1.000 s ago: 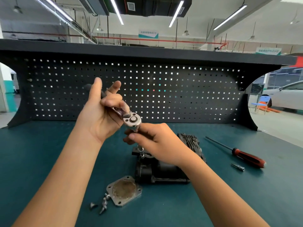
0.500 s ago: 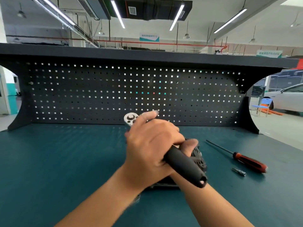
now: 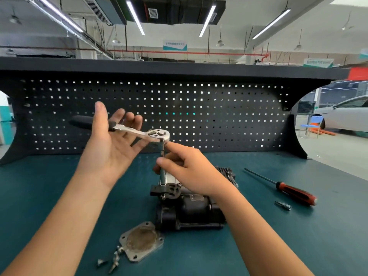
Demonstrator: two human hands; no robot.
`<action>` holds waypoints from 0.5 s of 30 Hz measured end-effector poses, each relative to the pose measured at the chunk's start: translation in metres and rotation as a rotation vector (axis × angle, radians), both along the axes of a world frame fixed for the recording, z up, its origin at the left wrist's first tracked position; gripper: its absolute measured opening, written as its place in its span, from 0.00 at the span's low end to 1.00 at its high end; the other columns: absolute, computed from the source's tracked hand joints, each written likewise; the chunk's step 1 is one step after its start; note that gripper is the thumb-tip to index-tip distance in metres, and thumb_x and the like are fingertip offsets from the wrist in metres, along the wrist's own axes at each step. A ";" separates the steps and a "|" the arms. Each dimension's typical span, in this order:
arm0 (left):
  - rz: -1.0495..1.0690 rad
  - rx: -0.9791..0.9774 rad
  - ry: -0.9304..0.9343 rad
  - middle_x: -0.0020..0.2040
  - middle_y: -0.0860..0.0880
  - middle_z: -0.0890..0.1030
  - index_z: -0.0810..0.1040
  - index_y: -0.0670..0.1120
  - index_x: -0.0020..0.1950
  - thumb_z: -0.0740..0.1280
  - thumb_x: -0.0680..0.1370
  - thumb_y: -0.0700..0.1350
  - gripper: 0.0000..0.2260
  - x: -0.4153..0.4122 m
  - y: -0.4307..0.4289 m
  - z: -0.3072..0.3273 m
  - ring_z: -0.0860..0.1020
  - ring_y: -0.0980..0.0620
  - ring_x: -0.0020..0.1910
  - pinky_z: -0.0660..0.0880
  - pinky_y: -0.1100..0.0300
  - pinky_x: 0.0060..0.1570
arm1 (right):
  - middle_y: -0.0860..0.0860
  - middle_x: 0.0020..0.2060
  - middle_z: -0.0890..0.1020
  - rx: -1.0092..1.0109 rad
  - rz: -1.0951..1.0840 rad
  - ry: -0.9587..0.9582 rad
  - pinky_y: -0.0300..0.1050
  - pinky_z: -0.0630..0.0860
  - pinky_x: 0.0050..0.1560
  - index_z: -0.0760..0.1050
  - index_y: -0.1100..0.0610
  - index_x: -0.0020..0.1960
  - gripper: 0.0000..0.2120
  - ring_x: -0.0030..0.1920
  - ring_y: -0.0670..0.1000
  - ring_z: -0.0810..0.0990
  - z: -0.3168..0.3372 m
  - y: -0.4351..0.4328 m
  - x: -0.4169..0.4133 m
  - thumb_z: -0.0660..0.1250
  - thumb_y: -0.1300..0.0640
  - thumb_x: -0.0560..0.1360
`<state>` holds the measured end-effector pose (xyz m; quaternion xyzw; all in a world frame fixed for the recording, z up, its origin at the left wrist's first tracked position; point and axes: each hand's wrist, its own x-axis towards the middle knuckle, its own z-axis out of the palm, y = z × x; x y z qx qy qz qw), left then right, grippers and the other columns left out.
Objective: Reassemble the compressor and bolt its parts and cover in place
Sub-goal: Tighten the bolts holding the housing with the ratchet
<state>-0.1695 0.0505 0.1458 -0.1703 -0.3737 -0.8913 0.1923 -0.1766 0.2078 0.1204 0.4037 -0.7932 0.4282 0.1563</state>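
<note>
My right hand (image 3: 191,174) is pinching the extension bar (image 3: 162,172) between thumb and curled fingers, steadying it upright on a bolt at the top of the compressor (image 3: 195,212) just beneath. Above that grip, the ratchet (image 3: 139,133) handle is now pointing out to the left, where half a second ago it was swinging toward me. I judge I'm resetting for another tightening stroke. My left hand (image 3: 111,148) is lying nearly flat, fingers straight, carrying the handle rather than clasping it. Nearer me, the cover plate (image 3: 141,241) and loose bolts (image 3: 115,257) are waiting unfitted.
</note>
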 end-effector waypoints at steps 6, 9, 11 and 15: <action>0.147 0.207 -0.039 0.32 0.56 0.80 0.70 0.49 0.42 0.61 0.80 0.51 0.09 0.005 -0.013 0.008 0.81 0.60 0.34 0.78 0.62 0.36 | 0.50 0.28 0.77 -0.011 -0.102 0.195 0.32 0.64 0.34 0.78 0.67 0.43 0.09 0.28 0.44 0.70 -0.006 -0.014 0.001 0.64 0.62 0.78; 0.258 0.025 0.179 0.35 0.54 0.81 0.71 0.51 0.44 0.57 0.79 0.49 0.06 0.029 0.011 0.012 0.81 0.56 0.40 0.77 0.62 0.39 | 0.46 0.25 0.71 -0.122 -0.166 0.174 0.35 0.63 0.32 0.77 0.66 0.39 0.12 0.26 0.46 0.67 -0.008 -0.014 -0.003 0.64 0.60 0.78; 0.515 -0.402 0.435 0.36 0.51 0.81 0.73 0.50 0.43 0.59 0.76 0.48 0.06 0.046 0.041 0.001 0.80 0.54 0.41 0.75 0.64 0.42 | 0.55 0.28 0.75 -0.119 -0.210 0.126 0.42 0.61 0.34 0.76 0.64 0.35 0.15 0.29 0.50 0.63 -0.012 -0.019 -0.005 0.64 0.56 0.76; 0.841 -0.937 0.685 0.30 0.46 0.74 0.71 0.44 0.32 0.61 0.72 0.45 0.09 0.047 0.072 -0.029 0.74 0.45 0.33 0.72 0.55 0.37 | 0.61 0.41 0.81 -0.028 -0.213 0.082 0.43 0.65 0.41 0.77 0.66 0.45 0.11 0.37 0.51 0.67 -0.022 -0.024 -0.008 0.62 0.58 0.77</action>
